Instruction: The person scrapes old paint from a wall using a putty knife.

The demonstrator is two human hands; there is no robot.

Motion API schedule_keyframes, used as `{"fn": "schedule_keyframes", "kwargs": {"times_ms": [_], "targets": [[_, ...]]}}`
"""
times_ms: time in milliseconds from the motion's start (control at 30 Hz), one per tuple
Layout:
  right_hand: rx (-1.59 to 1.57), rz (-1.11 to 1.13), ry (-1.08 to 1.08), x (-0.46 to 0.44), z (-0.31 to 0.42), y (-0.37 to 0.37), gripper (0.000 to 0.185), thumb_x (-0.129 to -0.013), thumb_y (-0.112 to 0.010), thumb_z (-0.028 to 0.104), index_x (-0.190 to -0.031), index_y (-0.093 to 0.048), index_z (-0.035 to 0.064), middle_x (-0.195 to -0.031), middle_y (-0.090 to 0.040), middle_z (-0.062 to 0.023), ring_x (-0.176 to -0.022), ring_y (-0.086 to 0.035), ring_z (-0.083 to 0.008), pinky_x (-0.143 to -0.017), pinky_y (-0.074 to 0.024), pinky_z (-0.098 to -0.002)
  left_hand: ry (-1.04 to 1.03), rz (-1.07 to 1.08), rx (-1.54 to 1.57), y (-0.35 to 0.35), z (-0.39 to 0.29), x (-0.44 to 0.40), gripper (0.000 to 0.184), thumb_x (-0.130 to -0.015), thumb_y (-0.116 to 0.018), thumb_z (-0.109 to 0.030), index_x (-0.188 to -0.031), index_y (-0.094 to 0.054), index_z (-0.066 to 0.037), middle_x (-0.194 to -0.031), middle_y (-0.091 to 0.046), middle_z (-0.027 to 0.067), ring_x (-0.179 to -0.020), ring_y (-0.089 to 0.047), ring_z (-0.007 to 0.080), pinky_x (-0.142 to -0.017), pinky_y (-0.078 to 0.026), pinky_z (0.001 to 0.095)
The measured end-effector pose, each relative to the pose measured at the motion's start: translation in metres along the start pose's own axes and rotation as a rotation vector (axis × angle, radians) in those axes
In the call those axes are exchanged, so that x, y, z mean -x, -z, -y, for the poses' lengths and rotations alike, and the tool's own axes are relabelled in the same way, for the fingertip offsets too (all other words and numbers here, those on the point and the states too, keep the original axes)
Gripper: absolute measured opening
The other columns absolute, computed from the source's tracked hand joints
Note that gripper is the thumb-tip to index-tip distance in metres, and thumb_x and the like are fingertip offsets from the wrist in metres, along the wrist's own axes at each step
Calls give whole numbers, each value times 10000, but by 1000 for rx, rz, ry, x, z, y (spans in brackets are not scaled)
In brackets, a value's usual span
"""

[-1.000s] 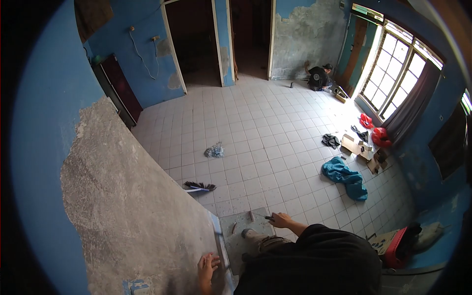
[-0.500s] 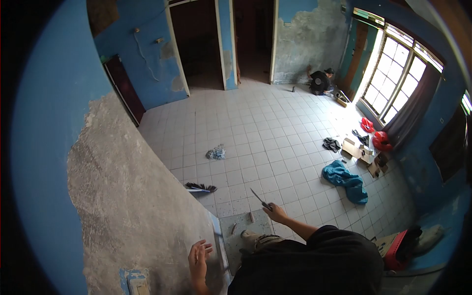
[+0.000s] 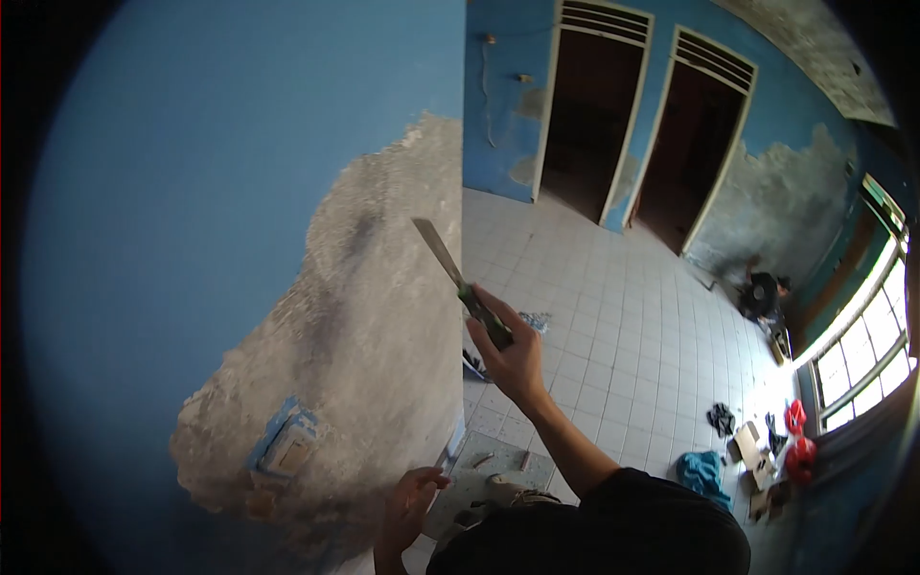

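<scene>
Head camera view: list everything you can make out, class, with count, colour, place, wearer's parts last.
Near wall: 1, blue with grey patch, left
Wall plate: 1, cream, on patch
Flat-bladed scraper: 1, green-black handle, centre
Doorways: 2, dark, far wall
Window: 1, bright, right
Tiled floor: 1, whitish, centre
Crumpled plastic: 1, bluish, on floor
Floor panel: 1, grey, bottom centre
Cloth: 1, turquoise, lower right
Bundles: 2, red, below window
Cardboard: count unclear, brown, beside bundles
Co-worker: 1, black shirt, far corner
Left hand: 1, bare, by near wall
Right hand: 1, bare, gripping scraper
</scene>
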State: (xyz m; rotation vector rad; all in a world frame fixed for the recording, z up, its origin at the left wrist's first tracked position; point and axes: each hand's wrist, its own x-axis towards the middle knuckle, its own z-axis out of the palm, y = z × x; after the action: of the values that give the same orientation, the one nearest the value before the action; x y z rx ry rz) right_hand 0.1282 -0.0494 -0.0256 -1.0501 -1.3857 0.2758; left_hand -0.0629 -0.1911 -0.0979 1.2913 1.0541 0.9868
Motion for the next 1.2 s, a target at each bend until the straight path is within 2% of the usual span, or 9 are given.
{"fn": "schedule_keyframes", "kwargs": {"times_ms": [100,267,333,600,667,833,967,1067,1200], "targets": [[8,-70,172,-68,7,-39,341,-779,-589,194,-1094,-572,63,-666,-587,-122,-543,-500,-106,-551,-431,-263,-20,-27,-54,1,12,13,236,-880,-452,-120,-1059,-506,24,-944,-595,126,-910,-562,179,-834,-424,298],[-300,-236,22,-173,-7,-57,306,-789,-589,178,-1054,-577,25,-616,-570,-47,-533,-465,-61,-495,-372,-220,-49,-97,-125,5,16,32,245,-885,-447,-149,-1056,-516,12,-933,-605,119,-896,-574,177,-820,-437,296],[-215,-148,-65,-155,-1,-34,325,-790,-589,173,-1082,-570,31,-655,-585,-51,-566,-492,-67,-523,-388,-210,-8,-247,-101,6,22,36,236,-852,-460,-185,-935,-585,-2,-846,-605,105,-756,-568,194,-733,-444,305],[-92,43,-4,-121,-1,-41,328,-809,-575,167,-1094,-561,5,-743,-592,-44,-601,-511,-59,-530,-402,-214,21,-378,-77,19,18,41,225,-824,-498,-166,-957,-572,-1,-829,-611,97,-775,-590,167,-713,-460,278],[14,-169,25,-154,2,-55,312,-805,-557,194,-1080,-572,48,-736,-613,-90,-632,-560,-119,-590,-428,-237,4,-340,-86,17,14,38,235,-827,-496,-172,-969,-564,3,-854,-610,103,-799,-584,168,-737,-453,287],[-145,-51,-26,-128,1,-15,318,-775,-581,138,-1075,-573,30,-755,-619,-77,-665,-562,-113,-605,-429,-235,3,-296,-148,18,17,39,245,-852,-483,-176,-1016,-547,-6,-932,-587,108,-883,-556,164,-794,-430,290],[-58,-47,45,-97,-8,0,316,-772,-615,127,-1063,-585,7,-675,-595,-35,-560,-497,-49,-473,-362,-193,36,-319,-228,23,39,44,242,-871,-480,-173,-1062,-535,-34,-936,-593,91,-883,-554,167,-771,-427,279],[-131,-34,161,-144,-16,-32,305,-772,-619,122,-1052,-592,4,-671,-590,-34,-556,-486,-45,-464,-349,-188,25,-339,-99,25,28,43,246,-873,-481,-182,-1062,-537,-34,-926,-593,90,-873,-555,159,-775,-428,278],[-172,-160,5,-177,2,-24,266,-762,-614,124,-1011,-622,31,-648,-571,-17,-554,-473,-49,-502,-375,-201,65,-334,-121,26,17,35,251,-875,-479,-184,-1069,-529,-34,-924,-590,89,-876,-552,156,-782,-424,284]]}}
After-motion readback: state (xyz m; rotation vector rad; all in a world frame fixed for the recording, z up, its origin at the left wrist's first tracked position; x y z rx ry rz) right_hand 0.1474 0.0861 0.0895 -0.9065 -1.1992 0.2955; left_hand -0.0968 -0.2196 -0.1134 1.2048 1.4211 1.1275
